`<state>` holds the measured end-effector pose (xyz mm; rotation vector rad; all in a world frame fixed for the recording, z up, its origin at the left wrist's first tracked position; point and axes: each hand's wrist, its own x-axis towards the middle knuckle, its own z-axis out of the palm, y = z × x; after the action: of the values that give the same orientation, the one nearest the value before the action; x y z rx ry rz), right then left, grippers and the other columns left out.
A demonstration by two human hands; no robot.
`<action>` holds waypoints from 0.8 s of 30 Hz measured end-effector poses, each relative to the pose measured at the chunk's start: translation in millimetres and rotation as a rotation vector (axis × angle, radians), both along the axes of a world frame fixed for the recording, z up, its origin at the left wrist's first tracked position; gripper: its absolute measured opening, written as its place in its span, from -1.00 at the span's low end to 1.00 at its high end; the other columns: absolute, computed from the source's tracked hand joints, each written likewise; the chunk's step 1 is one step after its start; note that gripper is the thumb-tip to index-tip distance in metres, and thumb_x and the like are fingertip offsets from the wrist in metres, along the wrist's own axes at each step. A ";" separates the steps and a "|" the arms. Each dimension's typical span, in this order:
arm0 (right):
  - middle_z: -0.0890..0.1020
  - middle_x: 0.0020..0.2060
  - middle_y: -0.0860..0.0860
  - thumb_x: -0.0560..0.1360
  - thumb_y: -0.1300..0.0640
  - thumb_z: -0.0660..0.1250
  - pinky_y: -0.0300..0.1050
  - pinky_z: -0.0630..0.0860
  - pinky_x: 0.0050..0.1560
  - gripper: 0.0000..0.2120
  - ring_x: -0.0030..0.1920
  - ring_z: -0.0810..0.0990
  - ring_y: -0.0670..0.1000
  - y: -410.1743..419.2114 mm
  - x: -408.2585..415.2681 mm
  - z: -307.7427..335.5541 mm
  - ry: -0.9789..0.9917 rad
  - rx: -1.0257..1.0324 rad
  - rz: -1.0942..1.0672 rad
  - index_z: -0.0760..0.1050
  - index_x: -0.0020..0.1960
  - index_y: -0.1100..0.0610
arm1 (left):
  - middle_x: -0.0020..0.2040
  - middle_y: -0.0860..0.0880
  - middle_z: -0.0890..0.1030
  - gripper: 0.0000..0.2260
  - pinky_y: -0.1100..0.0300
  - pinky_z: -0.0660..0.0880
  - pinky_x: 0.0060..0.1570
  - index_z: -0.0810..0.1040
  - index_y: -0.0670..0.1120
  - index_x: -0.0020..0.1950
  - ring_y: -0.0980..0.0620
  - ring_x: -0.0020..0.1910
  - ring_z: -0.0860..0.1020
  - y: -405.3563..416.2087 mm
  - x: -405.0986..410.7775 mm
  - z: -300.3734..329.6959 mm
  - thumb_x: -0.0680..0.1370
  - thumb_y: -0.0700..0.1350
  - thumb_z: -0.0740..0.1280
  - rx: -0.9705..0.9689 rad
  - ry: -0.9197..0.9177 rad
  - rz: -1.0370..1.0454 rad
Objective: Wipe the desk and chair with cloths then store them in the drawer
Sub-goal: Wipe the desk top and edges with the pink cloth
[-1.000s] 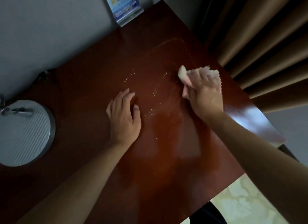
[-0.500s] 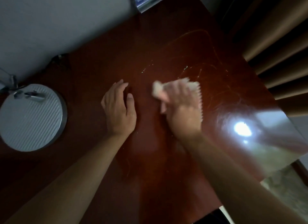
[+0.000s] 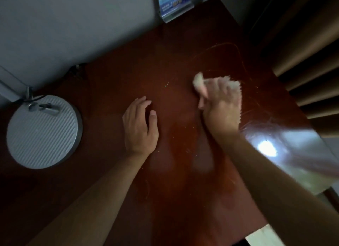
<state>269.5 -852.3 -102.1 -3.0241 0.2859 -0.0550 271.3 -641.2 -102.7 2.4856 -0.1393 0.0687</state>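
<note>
A dark red-brown desk (image 3: 174, 172) fills the view. My right hand (image 3: 220, 110) presses a white cloth (image 3: 199, 81) onto the desk's right part; the cloth shows past my fingers and along the hand's right side, and the hand is blurred. My left hand (image 3: 139, 125) rests flat on the desk at the middle, fingers together, holding nothing. A few pale crumbs (image 3: 169, 82) lie between the two hands, and thin wet streaks (image 3: 229, 46) curve beyond the cloth. No chair or drawer is in view.
A round grey ribbed lamp base (image 3: 43, 131) stands at the desk's left. A blue card in a clear stand (image 3: 174, 3) sits at the back against the wall. Brown curtains (image 3: 302, 44) hang along the desk's right edge. A bright glare (image 3: 266, 148) lies near the right edge.
My right hand swept the cloth leftward toward my left hand, then back to the right and away. Most of the crumbs in the middle are gone. My left hand stayed in place.
</note>
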 end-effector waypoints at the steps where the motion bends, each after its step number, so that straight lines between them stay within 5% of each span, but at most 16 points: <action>1: 0.50 0.23 -0.04 0.56 0.15 0.07 -0.01 0.10 0.42 -0.61 0.40 0.33 0.07 -14.6 4.7 2.0 -0.015 0.033 -0.055 0.39 0.37 0.02 | 0.37 -0.06 0.50 -0.63 0.12 0.16 0.44 0.51 -0.14 0.30 -0.02 0.45 0.35 -1.0 0.5 -0.3 0.61 -0.01 0.11 0.008 0.003 -0.004; 4: 0.49 0.27 0.09 0.49 0.19 0.18 0.08 0.06 0.45 -0.57 0.41 0.33 0.16 12.3 -10.7 1.7 -0.073 0.089 -0.137 0.42 0.35 0.13 | 0.37 -0.07 0.50 -0.64 0.09 0.17 0.43 0.52 -0.15 0.29 -0.03 0.44 0.35 -1.1 0.8 0.1 0.61 -0.02 0.12 0.023 0.001 -0.011; 6: 0.46 0.35 0.13 0.48 0.14 0.16 0.09 0.02 0.50 -0.51 0.46 0.31 0.19 58.8 -36.3 -0.7 -0.035 0.107 0.008 0.39 0.41 0.14 | 0.35 -0.09 0.52 -0.61 0.04 0.22 0.42 0.53 -0.17 0.27 -0.05 0.43 0.37 -1.8 2.0 0.1 0.60 0.00 0.11 0.023 -0.010 -0.002; 10: 0.56 0.30 0.07 0.52 0.12 0.23 0.14 0.31 0.43 -0.62 0.40 0.42 0.13 80.1 -35.0 -5.4 -0.063 0.251 0.272 0.53 0.31 0.16 | 0.32 -0.11 0.54 -0.61 -0.03 0.29 0.39 0.54 -0.20 0.24 -0.09 0.39 0.41 -1.5 1.6 0.4 0.62 0.00 0.09 0.048 -0.045 -0.015; 15: 0.49 0.31 -0.01 0.53 0.10 0.16 0.05 0.16 0.45 -0.60 0.45 0.32 0.05 0.2 7.1 -0.5 0.007 0.110 -0.059 0.43 0.35 0.06 | 0.34 -0.10 0.52 -0.63 -0.03 0.25 0.41 0.53 -0.17 0.25 -0.08 0.42 0.38 -3.8 2.5 -1.3 0.60 -0.01 0.11 0.088 -0.030 -0.014; 18: 0.48 0.27 0.04 0.44 0.14 0.15 0.08 0.22 0.38 -0.57 0.41 0.34 0.14 18.9 -24.7 3.9 -0.037 0.175 -0.131 0.44 0.30 0.10 | 0.35 -0.09 0.52 -0.64 -0.05 0.25 0.41 0.54 -0.16 0.25 -0.09 0.42 0.38 -4.1 2.1 -1.1 0.58 -0.01 0.15 0.113 -0.029 -0.030; 24: 0.54 0.32 0.06 0.50 0.09 0.27 0.14 0.33 0.41 -0.60 0.42 0.41 0.11 85.7 -91.7 -1.9 -0.093 0.315 0.195 0.54 0.30 0.14 | 0.35 -0.11 0.52 -0.64 -0.07 0.28 0.38 0.53 -0.17 0.25 -0.11 0.41 0.39 -4.9 3.1 0.7 0.57 -0.02 0.14 0.129 -0.028 -0.018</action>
<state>177.9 -766.6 -104.0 -2.7108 -0.0098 -0.1221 274.4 -646.2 -102.0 2.6122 -0.1830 0.0893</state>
